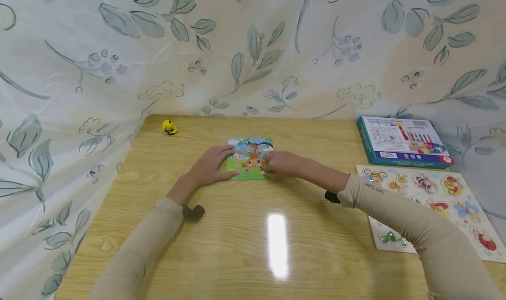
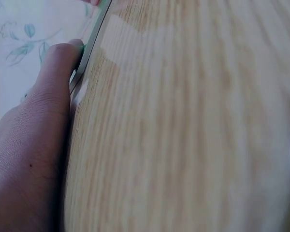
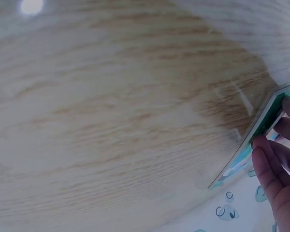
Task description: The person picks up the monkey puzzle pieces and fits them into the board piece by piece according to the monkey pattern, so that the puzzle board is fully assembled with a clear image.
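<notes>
A small picture puzzle board with a monkey hanging from a branch lies flat on the wooden table. My left hand rests at its left side, fingers near the upper left corner and thumb along the lower left edge. In the left wrist view, the thumb of the left hand touches the board's edge. At the right side, my right hand has bent fingers and pinches what looks like a puzzle piece. In the right wrist view, fingertips of the right hand meet a dark green part of the board; the piece is mostly hidden.
A yellow toy figure stands at the table's back left. On the right lie a boxed set and a pale insect puzzle board, partly under the right sleeve. A flowered cloth hangs behind the table.
</notes>
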Demonstrator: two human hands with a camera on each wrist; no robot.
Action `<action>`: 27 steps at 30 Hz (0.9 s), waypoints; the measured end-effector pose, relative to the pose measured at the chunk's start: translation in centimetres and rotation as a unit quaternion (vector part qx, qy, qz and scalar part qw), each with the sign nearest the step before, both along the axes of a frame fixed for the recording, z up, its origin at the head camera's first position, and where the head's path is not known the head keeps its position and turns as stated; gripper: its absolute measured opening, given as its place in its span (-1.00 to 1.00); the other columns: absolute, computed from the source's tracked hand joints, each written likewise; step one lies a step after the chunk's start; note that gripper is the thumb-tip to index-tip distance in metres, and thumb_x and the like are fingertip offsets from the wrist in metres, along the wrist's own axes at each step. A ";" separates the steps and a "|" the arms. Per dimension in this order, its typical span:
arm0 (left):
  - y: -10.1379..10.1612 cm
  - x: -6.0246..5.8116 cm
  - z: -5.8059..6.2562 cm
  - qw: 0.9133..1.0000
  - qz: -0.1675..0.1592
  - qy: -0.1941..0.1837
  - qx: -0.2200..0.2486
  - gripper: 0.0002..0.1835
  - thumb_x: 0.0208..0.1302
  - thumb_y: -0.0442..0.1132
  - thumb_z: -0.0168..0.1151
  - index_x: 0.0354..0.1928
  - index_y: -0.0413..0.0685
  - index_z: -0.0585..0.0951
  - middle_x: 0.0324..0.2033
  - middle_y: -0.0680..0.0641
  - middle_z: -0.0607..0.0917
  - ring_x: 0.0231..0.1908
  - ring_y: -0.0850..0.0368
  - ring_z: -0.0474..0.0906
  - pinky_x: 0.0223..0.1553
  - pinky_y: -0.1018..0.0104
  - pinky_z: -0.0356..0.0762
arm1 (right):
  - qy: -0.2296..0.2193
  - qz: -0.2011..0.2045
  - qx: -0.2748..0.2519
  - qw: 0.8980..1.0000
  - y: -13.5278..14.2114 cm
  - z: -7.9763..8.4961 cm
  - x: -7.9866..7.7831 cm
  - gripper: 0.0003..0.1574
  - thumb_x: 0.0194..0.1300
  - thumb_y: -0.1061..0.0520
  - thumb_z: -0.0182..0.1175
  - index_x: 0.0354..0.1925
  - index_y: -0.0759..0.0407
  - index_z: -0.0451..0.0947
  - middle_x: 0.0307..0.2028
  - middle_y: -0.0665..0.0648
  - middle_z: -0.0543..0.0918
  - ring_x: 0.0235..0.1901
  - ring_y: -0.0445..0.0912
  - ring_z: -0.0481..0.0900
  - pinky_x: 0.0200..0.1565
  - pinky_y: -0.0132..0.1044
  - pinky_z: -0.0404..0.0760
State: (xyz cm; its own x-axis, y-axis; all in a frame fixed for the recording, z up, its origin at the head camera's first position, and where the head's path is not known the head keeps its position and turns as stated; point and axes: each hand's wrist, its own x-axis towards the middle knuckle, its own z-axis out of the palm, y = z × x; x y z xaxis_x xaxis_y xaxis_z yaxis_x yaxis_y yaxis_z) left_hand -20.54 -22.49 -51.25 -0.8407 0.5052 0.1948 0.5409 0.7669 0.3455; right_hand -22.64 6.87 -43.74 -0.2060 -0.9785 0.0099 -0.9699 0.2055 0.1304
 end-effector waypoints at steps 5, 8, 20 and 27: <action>-0.1 0.1 -0.1 1.000 -0.002 -0.001 -0.004 -0.14 0.16 0.36 0.18 0.40 0.04 0.33 0.41 -0.01 0.33 0.39 -0.01 0.24 0.46 0.00 0.13 | 0.002 0.013 -0.005 1.000 0.2 -0.1 0.0 -0.83 0.26 0.17 0.27 -0.22 0.22 0.73 -0.43 0.10 0.59 -0.49 -0.14 0.49 -0.41 -0.41 0.55; -0.1 0.1 -0.1 1.000 -0.002 -0.003 -0.006 -0.14 0.16 0.36 0.18 0.40 0.05 0.33 0.42 -0.01 0.32 0.40 -0.02 0.23 0.46 0.00 0.12 | 0.001 0.009 -0.004 1.000 0.3 -0.2 0.1 -0.80 0.26 0.17 0.27 -0.18 0.22 0.73 -0.46 0.09 0.59 -0.52 -0.17 0.46 -0.45 -0.44 0.51; 0.3 -0.2 0.0 1.000 -0.012 0.006 -0.008 -0.14 0.17 0.35 0.16 0.42 0.07 0.29 0.43 -0.02 0.30 0.38 -0.02 0.24 0.45 0.00 0.14 | 0.007 -0.008 -0.002 1.000 0.8 -0.1 0.3 -0.78 0.28 0.16 0.24 -0.15 0.21 0.72 -0.48 0.06 0.55 -0.53 -0.20 0.36 -0.52 -0.47 0.41; 0.3 0.0 0.5 1.000 -0.006 0.002 -0.014 -0.14 0.17 0.33 0.17 0.42 0.04 0.29 0.44 -0.04 0.29 0.40 -0.04 0.22 0.47 -0.02 0.11 | 0.027 -0.007 -0.001 1.000 0.6 0.2 0.2 -0.78 0.30 0.14 0.22 -0.14 0.18 0.72 -0.48 0.05 0.55 -0.56 -0.19 0.34 -0.56 -0.46 0.36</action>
State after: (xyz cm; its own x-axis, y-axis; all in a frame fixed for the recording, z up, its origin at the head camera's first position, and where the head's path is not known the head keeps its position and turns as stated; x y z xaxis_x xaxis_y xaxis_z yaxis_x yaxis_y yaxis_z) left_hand -20.50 -22.24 -50.74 -0.8342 0.5197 0.1844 0.5508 0.7700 0.3219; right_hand -22.44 7.52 -43.55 -0.2191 -0.9754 0.0234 -0.9583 0.2196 0.1828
